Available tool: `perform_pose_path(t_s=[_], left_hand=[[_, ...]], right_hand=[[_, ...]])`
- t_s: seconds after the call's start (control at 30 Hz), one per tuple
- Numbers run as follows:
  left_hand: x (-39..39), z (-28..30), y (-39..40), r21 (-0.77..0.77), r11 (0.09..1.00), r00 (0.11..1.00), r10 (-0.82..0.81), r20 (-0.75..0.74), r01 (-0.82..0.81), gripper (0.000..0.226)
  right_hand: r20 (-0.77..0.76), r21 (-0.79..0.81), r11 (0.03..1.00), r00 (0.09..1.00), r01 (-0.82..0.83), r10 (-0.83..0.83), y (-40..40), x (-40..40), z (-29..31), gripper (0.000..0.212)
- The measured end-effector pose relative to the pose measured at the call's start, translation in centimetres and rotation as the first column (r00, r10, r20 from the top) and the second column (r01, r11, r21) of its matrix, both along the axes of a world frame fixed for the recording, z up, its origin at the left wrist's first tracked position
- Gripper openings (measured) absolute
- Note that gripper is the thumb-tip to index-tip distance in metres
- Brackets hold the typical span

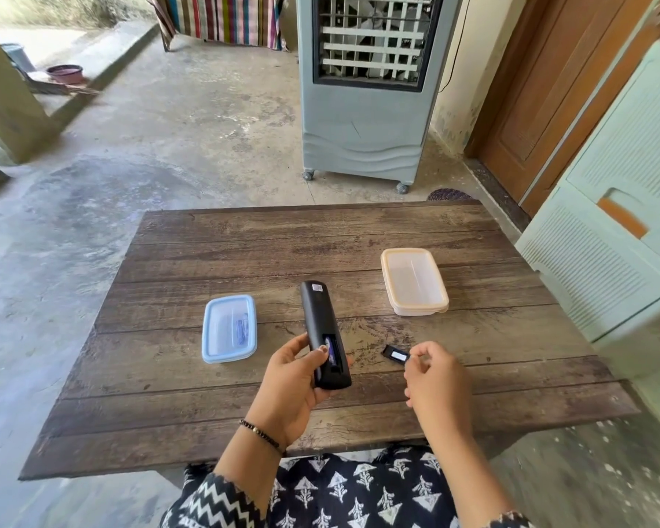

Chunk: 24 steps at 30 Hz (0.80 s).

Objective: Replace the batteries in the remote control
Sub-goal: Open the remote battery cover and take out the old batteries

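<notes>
My left hand holds the black remote control back side up over the wooden table. Its battery compartment is uncovered, and a battery shows inside. My right hand pinches the small black battery cover by one end, just above the tabletop to the right of the remote. A blue-rimmed container at the left holds batteries. An orange-rimmed container at the right looks empty.
A grey air cooler on wheels stands beyond the table's far edge. A pale green drawer cabinet is close to the table's right side, with a wooden door behind it. Concrete floor lies to the left.
</notes>
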<state>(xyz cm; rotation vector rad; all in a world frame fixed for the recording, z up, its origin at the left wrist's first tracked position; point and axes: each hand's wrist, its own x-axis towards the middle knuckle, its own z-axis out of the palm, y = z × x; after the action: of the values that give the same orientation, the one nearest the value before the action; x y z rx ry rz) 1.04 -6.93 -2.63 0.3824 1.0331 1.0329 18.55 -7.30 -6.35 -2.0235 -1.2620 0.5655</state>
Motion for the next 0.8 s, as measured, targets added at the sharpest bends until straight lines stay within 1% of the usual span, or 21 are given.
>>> perform_pose_path(t_s=[0.07, 0.13, 0.27, 0.3, 0.33, 0.37, 0.4, 0.47, 0.53, 0.6, 0.8], left_hand=[[0.0, 0.2, 0.0, 0.008, 1.000, 1.000, -0.006, -0.013, 0.006, 0.036], [-0.1, 0.3, 0.1, 0.013, 1.000, 1.000, -0.014, -0.013, 0.014, 0.035], [-0.2, 0.5, 0.3, 0.012, 1.000, 1.000, -0.022, -0.014, 0.022, 0.036], [-0.2, 0.4, 0.3, 0.014, 1.000, 1.000, -0.024, -0.011, 0.024, 0.036], [-0.2, 0.3, 0.3, 0.019, 0.999, 1.000, -0.026, -0.009, 0.026, 0.035], [-0.3, 0.3, 0.2, 0.025, 0.999, 1.000, -0.027, -0.012, 0.028, 0.033], [-0.3, 0.2, 0.2, 0.032, 0.999, 0.999, -0.032, -0.015, 0.033, 0.031], [-0.2, 0.2, 0.0, 0.050, 0.998, 0.999, -0.048, -0.024, 0.049, 0.029], [-0.1, 0.1, -0.1, 0.070, 0.996, 0.997, -0.058, -0.047, 0.062, 0.027], [-0.1, 0.0, -0.1, 0.091, 0.994, 0.995, -0.060, -0.082, 0.068, 0.028], [-0.2, -0.1, -0.3, 0.148, 0.984, 0.981, -0.072, -0.180, 0.099, 0.031]], right_hand=[[0.111, -0.025, 0.999, 0.993, -0.042, 0.044, 0.0, -0.2, 0.2, 0.018], [0.183, -0.051, 0.996, 0.980, -0.076, 0.084, 0.1, -0.3, 0.5, 0.017], [0.224, -0.110, 0.988, 0.965, -0.111, 0.134, -0.2, -0.3, 1.0, 0.010], [0.249, -0.084, 0.988, 0.958, -0.129, 0.146, -0.4, -0.3, 1.4, 0.006], [0.279, -0.013, 0.985, 0.945, -0.172, 0.169, -0.6, -0.5, 1.9, 0.008], [0.305, 0.073, 0.964, 0.927, -0.254, 0.221, -0.7, -0.8, 2.3, 0.013], [0.324, 0.137, 0.923, 0.897, -0.359, 0.301, -0.8, -1.3, 2.8, 0.017], [0.350, 0.167, 0.820, 0.810, -0.548, 0.470, -0.8, -2.6, 3.6, 0.022], [0.377, 0.149, 0.737, 0.727, -0.659, 0.573, -0.7, -3.7, 3.8, 0.022], [0.427, 0.122, 0.696, 0.671, -0.707, 0.606, -0.6, -4.2, 4.0, 0.018], [0.498, 0.057, 0.622, 0.562, -0.781, 0.660, 0.0, -3.9, 4.5, 0.011]])
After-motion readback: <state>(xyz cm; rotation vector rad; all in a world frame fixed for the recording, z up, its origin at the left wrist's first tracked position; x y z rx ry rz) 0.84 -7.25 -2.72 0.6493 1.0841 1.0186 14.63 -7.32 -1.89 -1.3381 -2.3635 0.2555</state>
